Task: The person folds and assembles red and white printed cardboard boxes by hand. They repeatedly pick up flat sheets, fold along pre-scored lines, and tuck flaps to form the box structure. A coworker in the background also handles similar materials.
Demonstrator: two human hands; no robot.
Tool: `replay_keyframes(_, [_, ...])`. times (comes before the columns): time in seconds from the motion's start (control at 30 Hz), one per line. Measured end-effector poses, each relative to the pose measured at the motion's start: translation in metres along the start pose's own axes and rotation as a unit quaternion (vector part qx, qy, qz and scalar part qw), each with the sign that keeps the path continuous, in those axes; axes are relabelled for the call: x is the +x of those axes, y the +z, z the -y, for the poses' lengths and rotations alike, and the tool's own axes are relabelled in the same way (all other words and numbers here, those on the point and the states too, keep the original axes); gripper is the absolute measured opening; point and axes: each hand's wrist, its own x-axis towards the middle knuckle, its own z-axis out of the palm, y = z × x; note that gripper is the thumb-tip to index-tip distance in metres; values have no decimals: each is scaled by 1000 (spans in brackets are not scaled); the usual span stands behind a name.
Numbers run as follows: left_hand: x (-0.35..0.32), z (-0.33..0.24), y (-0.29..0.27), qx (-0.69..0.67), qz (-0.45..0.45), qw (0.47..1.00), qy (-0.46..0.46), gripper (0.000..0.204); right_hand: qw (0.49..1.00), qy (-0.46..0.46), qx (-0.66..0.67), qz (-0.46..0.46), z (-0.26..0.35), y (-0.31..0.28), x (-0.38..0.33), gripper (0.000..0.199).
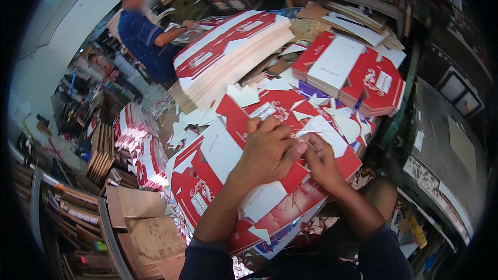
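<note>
My left hand [267,150] and my right hand [320,159] come together over a pile of red and white printed card box blanks [220,148]. The left fingers are curled, and its thumb points toward the right hand. Thumb and fingertips of the right hand are pinched together beside that thumb. Whatever sits between the fingertips is too small and too covered to make out. White card offcuts [346,127] lie loose on the blanks around both hands. A loose white flap [263,201] rests below the left wrist.
Beyond my hands stands a tall stack of red and white blanks [236,54]; a lower stack [342,70] sits at the right. A person in a blue shirt [142,39] works at the far left. A grey metal machine table [446,150] borders the right, wooden boards [155,238] the lower left.
</note>
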Motion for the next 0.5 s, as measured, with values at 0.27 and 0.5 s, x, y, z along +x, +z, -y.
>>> replay_keyframes(0.27, [5, -9, -1, 33, 18, 999, 20, 36, 969, 164, 166, 76, 11, -16, -2, 21])
replay_keyframes(0.5, [2, -9, 4, 18, 33, 999, 18, 32, 952, 201, 213, 86, 3, -16, -2, 23])
